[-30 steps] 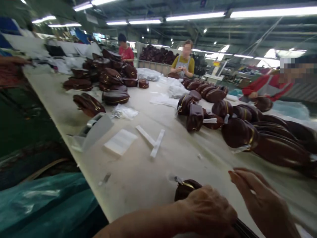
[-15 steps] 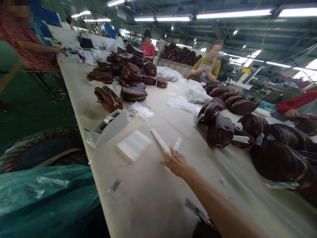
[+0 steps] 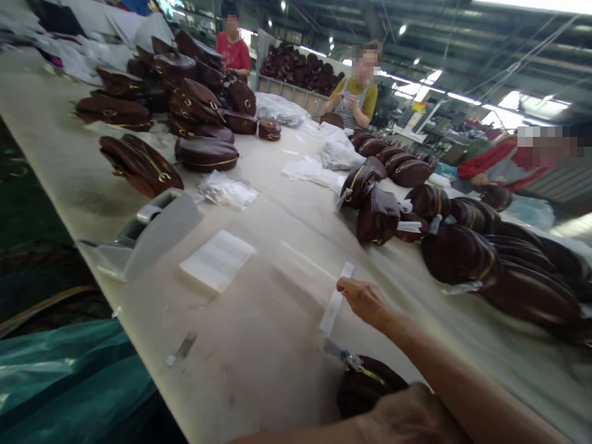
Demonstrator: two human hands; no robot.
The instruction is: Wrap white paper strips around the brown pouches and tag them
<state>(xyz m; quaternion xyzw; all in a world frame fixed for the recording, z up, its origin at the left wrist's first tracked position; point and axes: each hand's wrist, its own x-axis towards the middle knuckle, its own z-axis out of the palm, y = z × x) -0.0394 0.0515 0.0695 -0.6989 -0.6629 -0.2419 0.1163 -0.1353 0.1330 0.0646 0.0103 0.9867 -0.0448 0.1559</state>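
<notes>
At the bottom, my left hand (image 3: pixel 409 413) is closed over the near side of a dark brown zipped bag (image 3: pixel 365 385); its fingertips are hidden. A metal clasp and clear plastic show at the bag's front end. My right hand (image 3: pixel 365 302) reaches farther over the table in a pinch, fingers pressed together on the end of a thin white strip (image 3: pixel 309 262), which is blurred. A second white strip (image 3: pixel 332 311) lies partly behind that hand, running down toward the bag.
White sheets (image 3: pixel 217 260) lie left of centre, with a tape dispenser (image 3: pixel 148 225) near the left edge. Brown bags (image 3: pixel 462 256) line the right side, and more bags (image 3: pixel 197 102) are heaped at the back left. Several people work around the table (image 3: pixel 259 357).
My right hand has moved right and lifted a strip from the table. The brown bag has come up into view at the bottom, with my left hand on it. The view has turned right.
</notes>
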